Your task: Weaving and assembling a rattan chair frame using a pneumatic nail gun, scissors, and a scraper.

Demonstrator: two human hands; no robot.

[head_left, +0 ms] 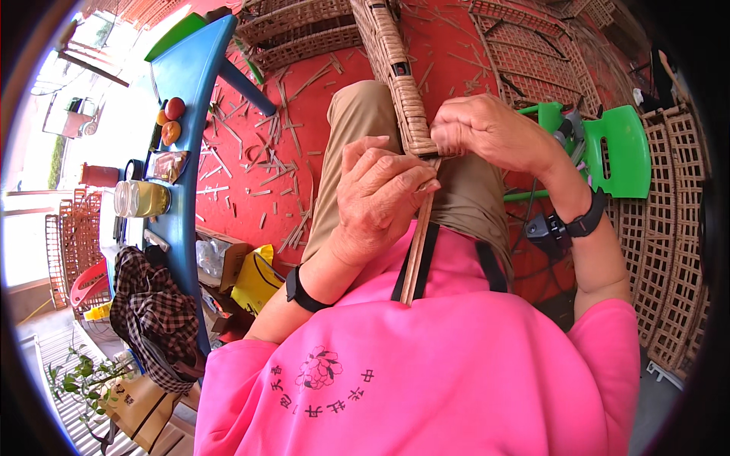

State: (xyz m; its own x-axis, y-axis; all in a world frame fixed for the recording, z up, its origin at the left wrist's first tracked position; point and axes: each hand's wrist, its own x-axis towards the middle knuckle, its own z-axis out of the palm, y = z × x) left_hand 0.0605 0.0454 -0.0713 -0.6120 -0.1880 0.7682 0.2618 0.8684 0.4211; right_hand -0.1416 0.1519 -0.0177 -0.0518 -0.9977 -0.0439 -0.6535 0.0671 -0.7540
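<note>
- 1 pink garment, nearest, across the person's front.
- 1 long brown strip, running from the garment up to the panel's lower end, between the knees.
- 1 left hand, fingers curled together, clamped on the strip just below that end.
- 1 right hand, bent over the panel's end from the right; fingertips blurred, grip cannot be told.
- 1 woven panel, narrow edge up, extending away.
- 1 green chair, right.
- 1 blue table, left, bearing 1 jar.
- Red floor beyond, strewn with scraps.
</note>
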